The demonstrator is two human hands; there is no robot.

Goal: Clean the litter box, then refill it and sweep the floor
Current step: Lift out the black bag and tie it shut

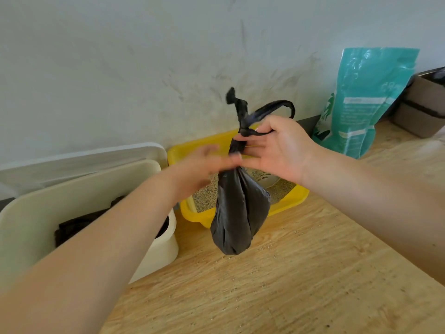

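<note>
A knotted black bag [237, 213] hangs in the air above the wooden floor, in front of the yellow litter box [284, 206]. My left hand [204, 162] is blurred; its fingertips pinch the bag's neck just below the knot. My right hand [277, 148] faces palm out with its fingers straight against the neck. Its thumb pinches a bag handle, whose loop arches over the hand. Grey litter [204, 198] lies in the box, and a grey slotted scoop [267, 178] shows behind the bag.
A cream bin [79, 196] with a black liner [77, 225] stands at the left, its white lid [84, 157] against the wall. A teal litter bag [361, 100] and a cardboard box [423, 109] stand at the right. Loose grains [265, 247] dot the floor.
</note>
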